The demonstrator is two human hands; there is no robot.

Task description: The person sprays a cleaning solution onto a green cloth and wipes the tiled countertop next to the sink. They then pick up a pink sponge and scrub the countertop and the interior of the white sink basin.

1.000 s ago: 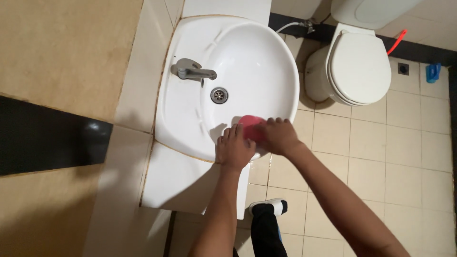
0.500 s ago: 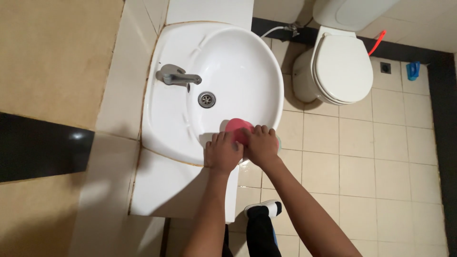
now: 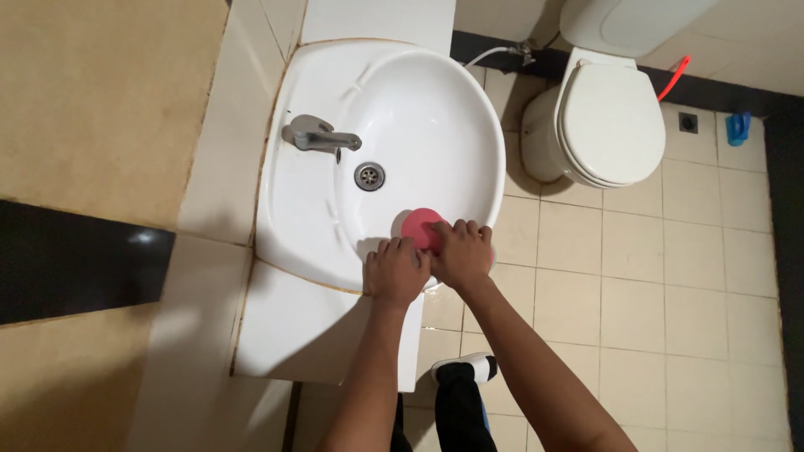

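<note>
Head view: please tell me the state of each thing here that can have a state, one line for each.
Tap: off, no water running.
Drain: open, no plug.
Sink: no standing water.
Toilet lid: closed.
Pink sponge: pressed on the basin near the front rim.
Left hand: on the rim.
Right hand: gripping the sponge.

Both bare forearms reach forward from the bottom of the view and converge. The left hand [image 3: 395, 272] lies palm down, fingers curled, knuckles up. The right hand [image 3: 462, 254] sits just beside it, touching, also palm down with fingers bent forward. Both wrists are straight.
</note>
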